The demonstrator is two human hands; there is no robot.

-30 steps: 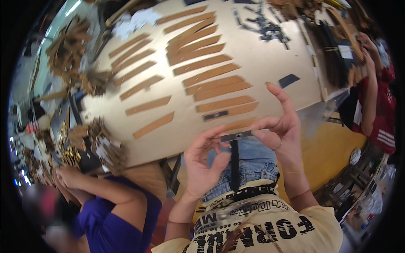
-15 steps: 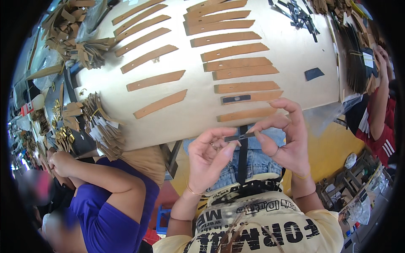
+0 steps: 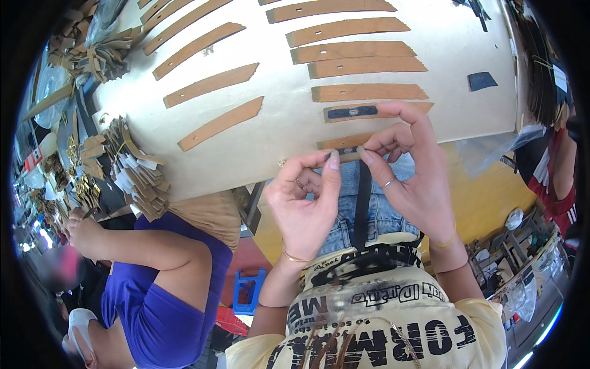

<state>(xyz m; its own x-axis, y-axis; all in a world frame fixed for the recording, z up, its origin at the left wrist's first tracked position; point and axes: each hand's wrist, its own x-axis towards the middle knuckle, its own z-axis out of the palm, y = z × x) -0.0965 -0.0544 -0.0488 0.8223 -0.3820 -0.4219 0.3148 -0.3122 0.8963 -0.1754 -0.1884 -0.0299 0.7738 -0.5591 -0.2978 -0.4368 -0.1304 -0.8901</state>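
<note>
A small dark strip with a slot in it spans the gap between my two hands at the table's front edge. My left hand pinches its left end between thumb and forefinger. My right hand pinches the right end the same way. Just behind the strip lies a brown leather strap piece, partly covered by my fingers. Beyond it, another strap piece carries a similar dark slotted strip lying flat on its left end. The right hand's raised fingers overlap that strap's right part.
Several brown strap pieces lie in two columns on the pale table. A dark scrap lies at right. Bundled pieces line the left edge. A co-worker in purple sits at left; another in red is at right.
Both hands have moved up toward the table edge with the dark strip still pinched between them. The view has shifted, so the strap pieces appear higher.
</note>
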